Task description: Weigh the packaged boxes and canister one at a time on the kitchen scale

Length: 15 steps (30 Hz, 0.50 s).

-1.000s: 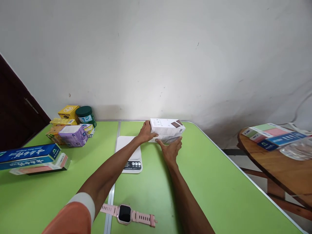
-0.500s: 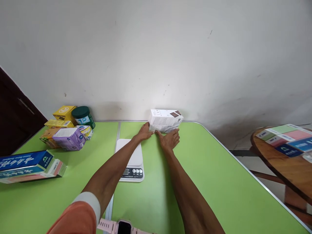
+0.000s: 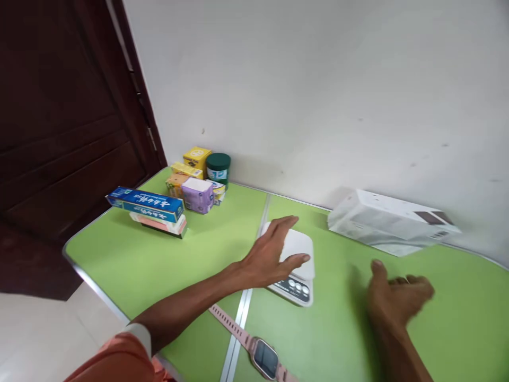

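Note:
My left hand (image 3: 274,254) hovers over the white kitchen scale (image 3: 300,249), thumb and fingers apart, with nothing in it. The scale's button panel shows below the hand, while part of its plate is covered. To the right, my right hand (image 3: 397,297) is raised above the green table (image 3: 338,329), its fingers apart and somewhat blurred, holding nothing. Beyond that hand a white box (image 3: 389,220) lies on its long side against the wall, touched by neither hand. A pink-strapped smartwatch (image 3: 265,358) lies at the near edge, below the scale.
At the back left stand a green-lidded tub (image 3: 218,167), a purple pack (image 3: 198,195), a yellow box (image 3: 196,157) and other small boxes. A long blue box (image 3: 149,202) rests on a pinkish-white box (image 3: 175,225). A dark door (image 3: 59,132) is at the left.
Both hands have let go of the white box by the wall. My left hand has come back over the scale, my right hand back toward me. The view has turned left.

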{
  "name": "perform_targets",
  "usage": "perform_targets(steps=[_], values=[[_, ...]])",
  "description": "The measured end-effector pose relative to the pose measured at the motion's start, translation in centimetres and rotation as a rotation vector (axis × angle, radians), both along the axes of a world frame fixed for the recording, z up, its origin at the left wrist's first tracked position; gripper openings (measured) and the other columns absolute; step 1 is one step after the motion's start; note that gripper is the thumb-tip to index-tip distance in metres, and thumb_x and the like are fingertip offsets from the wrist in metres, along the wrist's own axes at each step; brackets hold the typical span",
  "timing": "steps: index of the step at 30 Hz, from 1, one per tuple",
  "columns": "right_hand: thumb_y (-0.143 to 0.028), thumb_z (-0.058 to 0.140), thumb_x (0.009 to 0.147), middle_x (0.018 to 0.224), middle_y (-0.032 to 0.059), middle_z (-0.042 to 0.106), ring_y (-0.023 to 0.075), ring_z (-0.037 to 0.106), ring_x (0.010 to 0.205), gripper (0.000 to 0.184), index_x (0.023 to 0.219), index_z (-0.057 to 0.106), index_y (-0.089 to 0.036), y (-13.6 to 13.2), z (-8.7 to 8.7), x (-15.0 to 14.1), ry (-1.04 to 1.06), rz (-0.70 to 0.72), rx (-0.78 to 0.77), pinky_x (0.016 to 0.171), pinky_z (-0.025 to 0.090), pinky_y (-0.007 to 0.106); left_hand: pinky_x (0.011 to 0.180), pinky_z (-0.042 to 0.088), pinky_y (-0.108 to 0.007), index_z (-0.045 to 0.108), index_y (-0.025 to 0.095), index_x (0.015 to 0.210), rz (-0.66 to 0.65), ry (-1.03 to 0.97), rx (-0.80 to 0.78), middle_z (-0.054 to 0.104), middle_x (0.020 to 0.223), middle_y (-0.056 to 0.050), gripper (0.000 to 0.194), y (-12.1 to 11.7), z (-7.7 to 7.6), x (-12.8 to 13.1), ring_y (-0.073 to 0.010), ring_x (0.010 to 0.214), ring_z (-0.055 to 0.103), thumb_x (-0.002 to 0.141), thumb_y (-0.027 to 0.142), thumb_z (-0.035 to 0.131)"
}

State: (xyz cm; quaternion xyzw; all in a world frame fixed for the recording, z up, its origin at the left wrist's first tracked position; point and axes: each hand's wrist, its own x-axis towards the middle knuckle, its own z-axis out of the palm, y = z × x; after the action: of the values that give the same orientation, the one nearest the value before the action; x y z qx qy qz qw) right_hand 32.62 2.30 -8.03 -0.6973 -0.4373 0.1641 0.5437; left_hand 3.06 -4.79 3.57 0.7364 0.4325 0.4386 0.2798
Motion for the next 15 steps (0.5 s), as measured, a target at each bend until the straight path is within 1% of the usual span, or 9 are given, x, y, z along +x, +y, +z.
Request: perform_targets(steps=[2, 3, 4, 6, 8, 9, 11, 13, 15], values=[[-0.082, 0.07, 0.072, 0.131, 0.0322, 0.058, 0.0515, 0.06, 0.125, 0.103, 0.149, 0.047, -0.016, -2.3, 1.0, -1.6, 0.065, -0.078, -0.134, 0.107, 0.042, 0.072, 0.126, 0.04, -0.047, 0.034, 0.021, 0.16, 0.207, 0.017, 0.157, 0.047, 0.16, -0.017, 0.066, -2.7, 0.7, -4.2, -0.0288, 0.151, 0.044, 0.102, 0.042, 0.059], [-0.082, 0.07, 0.071, 0.132, 0.0333, 0.057, 0.0519, 0.061, 0.123, 0.105, 0.148, 0.048, -0.014, -3.4, 1.7, -3.0, 0.073, -0.09, -0.17, 0.104, 0.044, 0.073, 0.126, 0.04, -0.048, 0.034, 0.02, 0.16, 0.337, 0.025, 0.232, 0.049, 0.158, -0.018, 0.065, -3.5, 1.0, -6.2, -0.0291, 0.151, 0.045, 0.103, 0.042, 0.057], [-0.083, 0.069, 0.073, 0.138, 0.0346, 0.054, 0.0526, 0.06, 0.125, 0.106, 0.15, 0.047, -0.013, -4.4, 2.5, -4.8, 0.064, -0.054, -0.162, 0.104, 0.044, 0.073, 0.125, 0.04, -0.049, 0.033, 0.02, 0.16, 0.467, 0.031, 0.3, 0.05, 0.157, -0.019, 0.064, -4.1, 1.4, -8.1, -0.0298, 0.15, 0.045, 0.104, 0.043, 0.056], [-0.081, 0.067, 0.076, 0.153, 0.0335, 0.041, 0.0524, 0.056, 0.131, 0.106, 0.155, 0.043, -0.015, -6.0, 4.3, -9.3, 0.022, 0.024, -0.064, 0.103, 0.047, 0.071, 0.125, 0.038, -0.052, 0.032, 0.019, 0.16, 0.687, 0.051, 0.408, 0.047, 0.158, -0.02, 0.066, -4.7, 2.4, -11.7, -0.0315, 0.151, 0.043, 0.104, 0.046, 0.054], [-0.077, 0.064, 0.084, 0.159, 0.0291, 0.036, 0.0497, 0.052, 0.136, 0.099, 0.158, 0.039, -0.016, -7.2, 6.1, -14.6, -0.018, 0.166, 0.061, 0.103, 0.05, 0.068, 0.127, 0.033, -0.053, 0.031, 0.017, 0.16, 0.838, 0.098, 0.491, 0.041, 0.162, -0.022, 0.069, -5.1, 3.3, -15.0, -0.0328, 0.153, 0.038, 0.104, 0.05, 0.053], [-0.073, 0.06, 0.089, 0.16, 0.0252, 0.037, 0.0464, 0.052, 0.138, 0.091, 0.16, 0.037, -0.019, -7.7, 6.8, -17.3, -0.004, 0.264, 0.099, 0.104, 0.051, 0.066, 0.128, 0.03, -0.054, 0.031, 0.016, 0.16, 0.906, 0.126, 0.523, 0.039, 0.164, -0.022, 0.07, -5.3, 3.7, -16.7, -0.0332, 0.155, 0.035, 0.104, 0.052, 0.053], [-0.066, 0.06, 0.095, 0.16, 0.0199, 0.043, 0.0405, 0.055, 0.136, 0.079, 0.159, 0.04, -0.023, -8.6, 7.9, -22.5, 0.04, 0.494, 0.127, 0.108, 0.05, 0.063, 0.131, 0.023, -0.054, 0.031, 0.012, 0.16, 1.068, 0.154, 0.567, 0.035, 0.165, -0.025, 0.074, -6.0, 3.9, -20.1, -0.0338, 0.157, 0.03, 0.103, 0.055, 0.052], [-0.061, 0.062, 0.097, 0.161, 0.0177, 0.045, 0.0369, 0.057, 0.136, 0.075, 0.159, 0.04, -0.025, -9.2, 8.5, -27.0, 0.079, 0.729, 0.148, 0.113, 0.047, 0.061, 0.132, 0.019, -0.055, 0.03, 0.007, 0.16, 1.243, 0.121, 0.555, 0.031, 0.165, -0.028, 0.08, -6.8, 3.4, -23.5, -0.0347, 0.158, 0.026, 0.103, 0.059, 0.05], [-0.061, 0.063, 0.097, 0.165, 0.0159, 0.043, 0.0367, 0.05, 0.145, 0.077, 0.161, 0.038, -0.027, -9.6, 8.6, -30.8, 0.12, 0.894, 0.174, 0.12, 0.041, 0.063, 0.132, 0.018, -0.056, 0.029, 0.006, 0.16, 1.356, 0.017, 0.457, 0.03, 0.166, -0.029, 0.084, -7.4, 2.3, -26.5, -0.0356, 0.158, 0.027, 0.102, 0.064, 0.046]])
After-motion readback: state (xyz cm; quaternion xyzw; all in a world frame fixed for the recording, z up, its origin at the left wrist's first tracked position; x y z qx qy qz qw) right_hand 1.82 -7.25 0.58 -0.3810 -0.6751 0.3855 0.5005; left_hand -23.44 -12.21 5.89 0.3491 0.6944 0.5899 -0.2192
